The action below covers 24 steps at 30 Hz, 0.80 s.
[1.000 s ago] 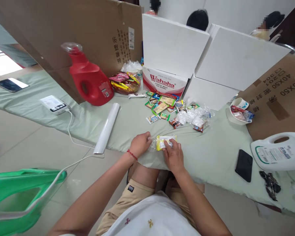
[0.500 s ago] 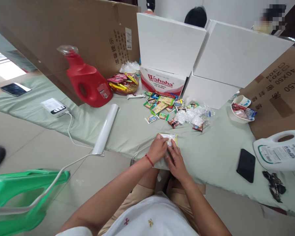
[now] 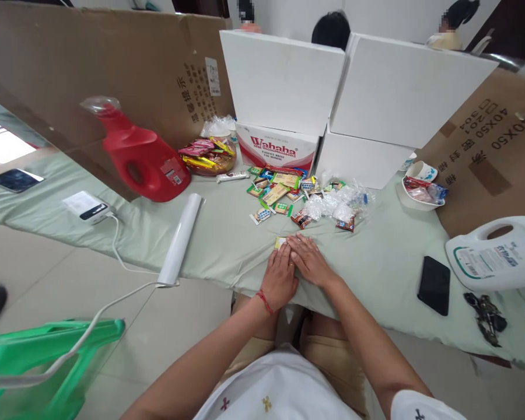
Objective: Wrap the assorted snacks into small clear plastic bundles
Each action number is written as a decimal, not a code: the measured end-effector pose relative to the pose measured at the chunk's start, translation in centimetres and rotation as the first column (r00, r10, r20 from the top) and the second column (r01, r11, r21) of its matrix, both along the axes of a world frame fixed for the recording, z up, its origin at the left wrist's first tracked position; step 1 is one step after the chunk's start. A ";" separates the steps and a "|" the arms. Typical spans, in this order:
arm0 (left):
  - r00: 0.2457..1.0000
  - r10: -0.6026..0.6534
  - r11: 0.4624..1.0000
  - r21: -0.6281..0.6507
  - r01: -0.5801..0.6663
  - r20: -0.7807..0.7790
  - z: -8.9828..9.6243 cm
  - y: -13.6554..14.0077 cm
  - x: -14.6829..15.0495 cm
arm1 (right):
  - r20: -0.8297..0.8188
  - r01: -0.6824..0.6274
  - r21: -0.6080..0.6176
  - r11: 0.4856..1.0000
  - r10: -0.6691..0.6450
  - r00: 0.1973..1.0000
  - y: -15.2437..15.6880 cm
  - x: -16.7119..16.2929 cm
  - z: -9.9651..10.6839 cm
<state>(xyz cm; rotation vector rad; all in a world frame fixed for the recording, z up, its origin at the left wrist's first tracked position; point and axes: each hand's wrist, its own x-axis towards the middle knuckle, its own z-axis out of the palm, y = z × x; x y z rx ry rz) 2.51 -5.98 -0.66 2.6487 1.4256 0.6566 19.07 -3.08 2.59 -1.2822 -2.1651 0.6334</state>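
Item: yellow-edged packet [image 3: 279, 241], lying flat on the green-clothed surface [image 3: 367, 262], a little in from the middle of the front edge; mostly covered, its print unreadable.

Grip: left hand [image 3: 281, 277], red bracelet at wrist, fingers extended over the packet; right hand [image 3: 311, 261] likewise laid flat beside it, the two touching. Neither is closed around anything.

Room: plain cloth runs from the right hand to the black phone [image 3: 434, 286], near the front edge at right. Leftward, a white roll [image 3: 181, 239] has its near end at the front edge. Behind the packet, a strip of cloth, then the snack pile [image 3: 275, 194] and clear wrappers [image 3: 332, 205].

Markings: carton [image 3: 275, 150] toward the back edge, "Wahaha", "PURIFIED WATER FOR DRINKING". Brown cardboard [image 3: 485, 146] at right, "40X50", "201", "304", Chinese characters. White jug [image 3: 503, 262], right end, green-lined label, small print. Red bottle [image 3: 149, 157], back left, label too small to read.
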 end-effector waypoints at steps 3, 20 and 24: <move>1.000 -0.018 1.000 -0.012 0.018 0.022 0.6 -0.2 0.1 | -0.083 0.028 -0.123 0.992 -0.038 0.996 0.5 -0.5 -1.4; 0.807 0.215 0.917 -0.398 0.026 0.549 5.3 4.1 -0.7 | -0.629 0.127 -0.364 0.923 -0.344 0.697 -4.5 4.0 0.5; 0.491 0.420 0.606 -0.638 0.474 0.763 6.5 1.9 0.9 | -0.667 -0.002 -0.477 0.879 -0.361 0.652 -6.0 3.5 0.7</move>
